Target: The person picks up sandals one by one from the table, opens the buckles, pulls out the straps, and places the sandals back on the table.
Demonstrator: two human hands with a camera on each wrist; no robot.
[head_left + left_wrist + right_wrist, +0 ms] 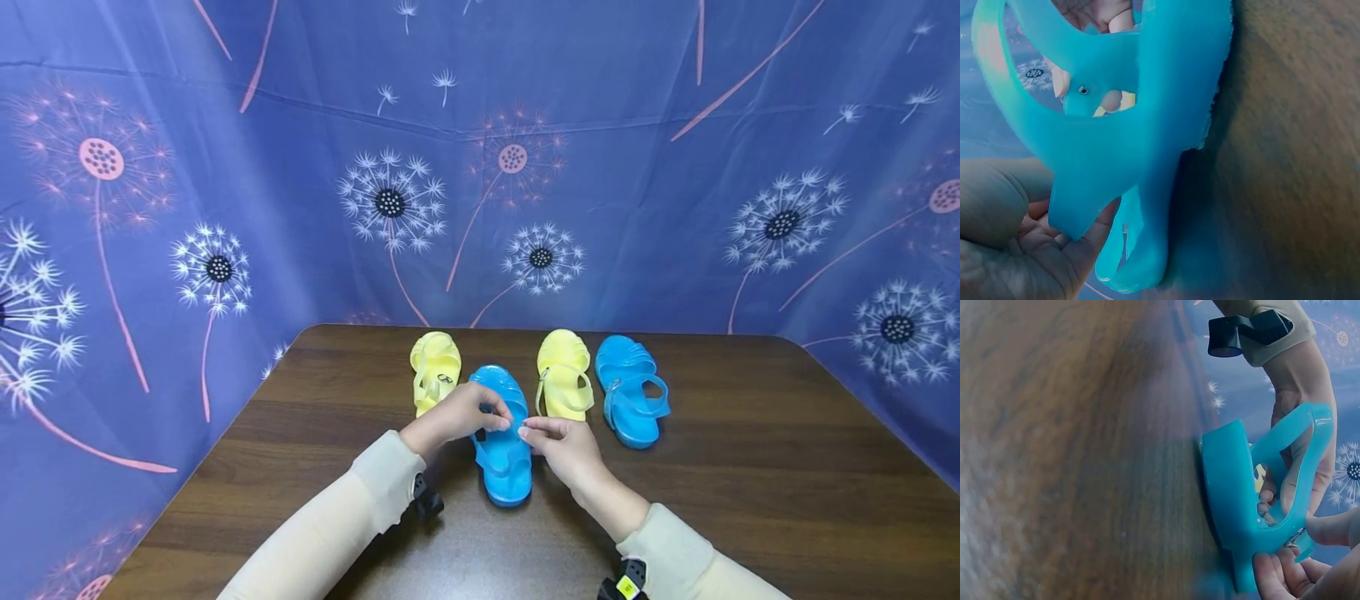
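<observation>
A blue sandal (pixel 506 479) lies sole down on the table between both hands, its toe away from me. My left hand (pixel 468 411) comes over its left side, thumb and index finger close together above the footbed. In the left wrist view, the left fingers (pixel 1088 250) grip the side of a blue strap (pixel 1091 150), which partly hides them. From the right, my right hand (pixel 566 450) pinches the strap beside a small metal buckle (pixel 1297 537). The heel strap stands up as a loop in the right wrist view.
Behind the hands are a yellow sandal (pixel 435 358) on the left and another yellow sandal (pixel 564 354) to the right. A second blue sandal (pixel 637 429) sits farther right. The brown wooden table (pixel 750 467) ends at a blue dandelion-patterned cloth (pixel 637 208).
</observation>
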